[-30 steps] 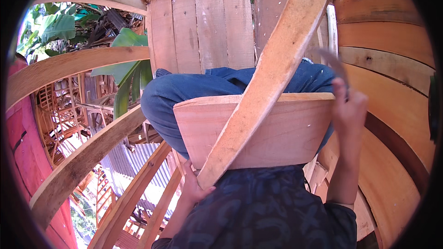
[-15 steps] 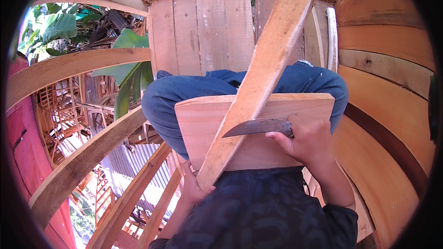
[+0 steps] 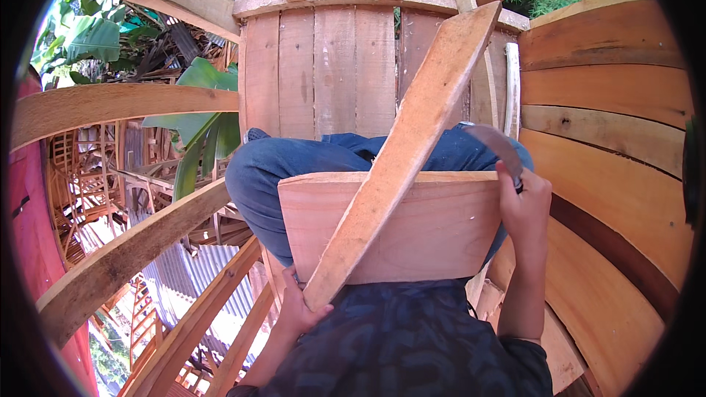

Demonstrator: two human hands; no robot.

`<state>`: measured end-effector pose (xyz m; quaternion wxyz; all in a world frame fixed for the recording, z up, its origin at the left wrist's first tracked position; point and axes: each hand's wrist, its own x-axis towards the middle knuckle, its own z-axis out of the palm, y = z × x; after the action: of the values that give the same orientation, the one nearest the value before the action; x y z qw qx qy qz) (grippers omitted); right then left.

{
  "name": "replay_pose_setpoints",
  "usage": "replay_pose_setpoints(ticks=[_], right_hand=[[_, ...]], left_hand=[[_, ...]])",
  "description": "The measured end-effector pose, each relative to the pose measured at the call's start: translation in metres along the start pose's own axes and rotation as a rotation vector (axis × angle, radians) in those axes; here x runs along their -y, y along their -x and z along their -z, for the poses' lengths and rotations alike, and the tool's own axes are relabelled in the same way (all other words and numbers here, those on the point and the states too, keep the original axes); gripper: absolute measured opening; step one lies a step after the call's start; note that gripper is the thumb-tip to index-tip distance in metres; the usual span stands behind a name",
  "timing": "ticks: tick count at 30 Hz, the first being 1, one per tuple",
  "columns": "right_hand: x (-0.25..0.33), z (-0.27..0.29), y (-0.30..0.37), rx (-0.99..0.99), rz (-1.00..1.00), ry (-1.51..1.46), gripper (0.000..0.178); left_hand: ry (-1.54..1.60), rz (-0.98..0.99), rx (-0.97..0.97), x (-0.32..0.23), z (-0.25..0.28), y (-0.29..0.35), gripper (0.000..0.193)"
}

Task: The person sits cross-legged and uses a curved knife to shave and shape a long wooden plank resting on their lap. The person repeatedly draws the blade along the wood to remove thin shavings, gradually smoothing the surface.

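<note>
A long narrow wooden plank [image 3: 401, 151] slants from my waist up and to the right, its far end cut at an angle. My left hand [image 3: 300, 312] is closed round its near end. Under the plank, a wide wooden board [image 3: 434, 231] lies across my lap on my crossed legs. My right hand [image 3: 526, 202] grips a knife by its handle, beside the board's right edge. The knife's dark curved blade [image 3: 496, 144] points up and to the left, apart from the plank.
Upright boards [image 3: 298, 73] form a wall ahead of my knees. On the right rises a wall of orange-brown planks [image 3: 603, 169]. Wooden rails [image 3: 140, 257] run along the left, with corrugated metal sheets [image 3: 191, 272] and banana leaves [image 3: 202, 125] beyond them.
My right hand has moved up and to the right, lifting the knife from over the plank to beyond the board's right edge. The left hand keeps its hold. The view has shifted slightly.
</note>
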<state>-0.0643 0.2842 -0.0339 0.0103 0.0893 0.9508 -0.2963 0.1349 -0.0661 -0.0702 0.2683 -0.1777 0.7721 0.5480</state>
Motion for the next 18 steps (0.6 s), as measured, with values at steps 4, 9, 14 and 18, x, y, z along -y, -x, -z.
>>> replay_pose_setpoints(ticks=[4,9,14,18], right_hand=[[-0.040,-0.006,0.005,-0.153,-0.170,-0.055,0.032],[-0.030,-0.004,0.025,-0.025,-0.436,-0.418,0.038],[-0.035,-0.013,0.026,-0.132,-0.381,-0.434,0.033],[-0.023,-0.014,0.018,-0.156,-0.310,-0.378,0.023]], left_hand=[[0.026,0.002,0.014,0.013,0.001,0.000,0.107],[0.211,-0.029,0.009,0.013,-0.004,0.000,0.106],[0.247,-0.032,-0.009,0.015,-0.006,0.003,0.103],[0.261,0.006,-0.023,-0.003,-0.008,0.000,0.101]])
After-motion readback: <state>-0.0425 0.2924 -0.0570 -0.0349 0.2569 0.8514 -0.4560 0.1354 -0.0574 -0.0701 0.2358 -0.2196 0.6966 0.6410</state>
